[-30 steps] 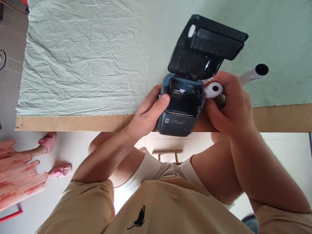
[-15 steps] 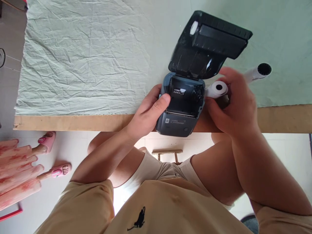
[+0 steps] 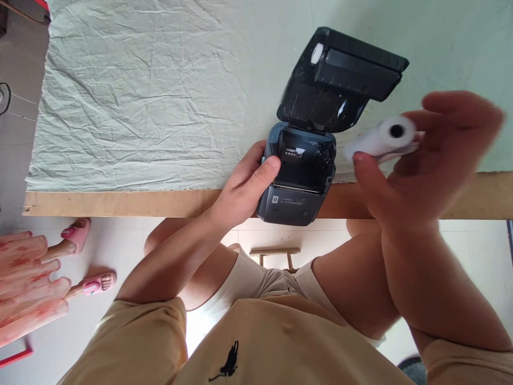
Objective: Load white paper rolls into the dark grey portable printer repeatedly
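Observation:
A dark label printer [image 3: 296, 206] stands at the table's front edge with its lid [image 3: 340, 80] swung up and its paper bay in view, no roll inside. My left hand [image 3: 250, 184] grips the printer's left side, thumb on the rim of the bay. To the right of the printer and apart from it, my right hand [image 3: 425, 166] holds a white paper roll [image 3: 374, 140], one end with its dark core facing up. The thumb presses the roll's near side. Blur and the hand hide some fingers.
A wrinkled pale green cloth [image 3: 140, 96] covers the table, whose wooden edge [image 3: 120, 203] runs across in front of me. A wooden stool bar [image 3: 276, 251] shows below. At the left, another person's feet in pink slippers [image 3: 94, 283] stand on the floor.
My right hand has moved right with the paper roll, away from the printer. The second white roll seen behind that hand is now out of sight. My left hand and the printer have barely moved.

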